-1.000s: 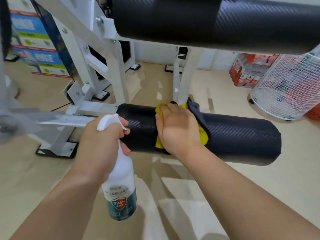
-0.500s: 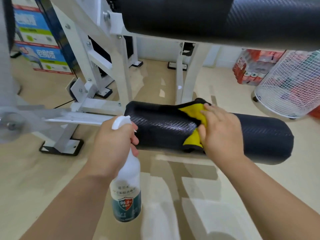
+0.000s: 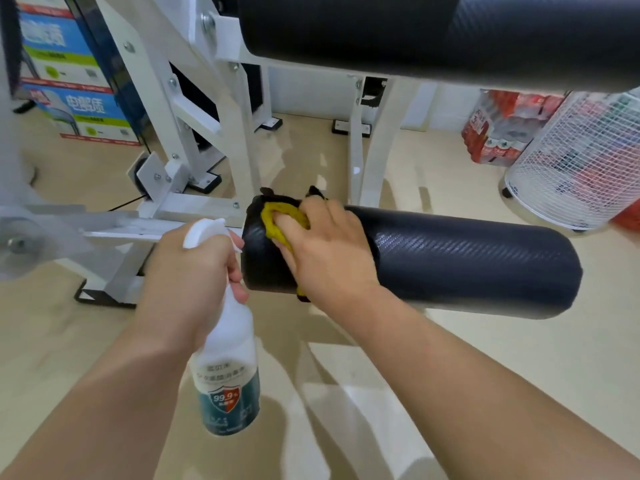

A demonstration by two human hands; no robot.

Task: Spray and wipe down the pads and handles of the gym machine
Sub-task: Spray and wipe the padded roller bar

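Where the frame meets its left edge, stacked printed boxes [image 3: 74, 95] are seen on the floor behind the white machine frame [image 3: 194, 109], whose black foot plates rest on the tan floor [image 3: 519, 358]. Nearer the viewer, the left hand [image 3: 192, 271] is closed around the neck of a white spray bottle [image 3: 227, 372], its nozzle just beside the left end face of the lower roller pad [image 3: 467, 261]. A yellow cloth [image 3: 273, 220] is pressed onto the top left rim of that pad by the right hand [image 3: 329, 251], fingers spread flat over it. The remaining pad length to the right is uncovered as far as its rounded right end. An upper roller pad [image 3: 415, 32] is noted overhead, well apart from the lower one. At the right edge a white wire basket [image 3: 581, 157] stands beside red shrink-wrapped packs [image 3: 498, 129]. Bare floor is recorded beneath and in front of the lower pad
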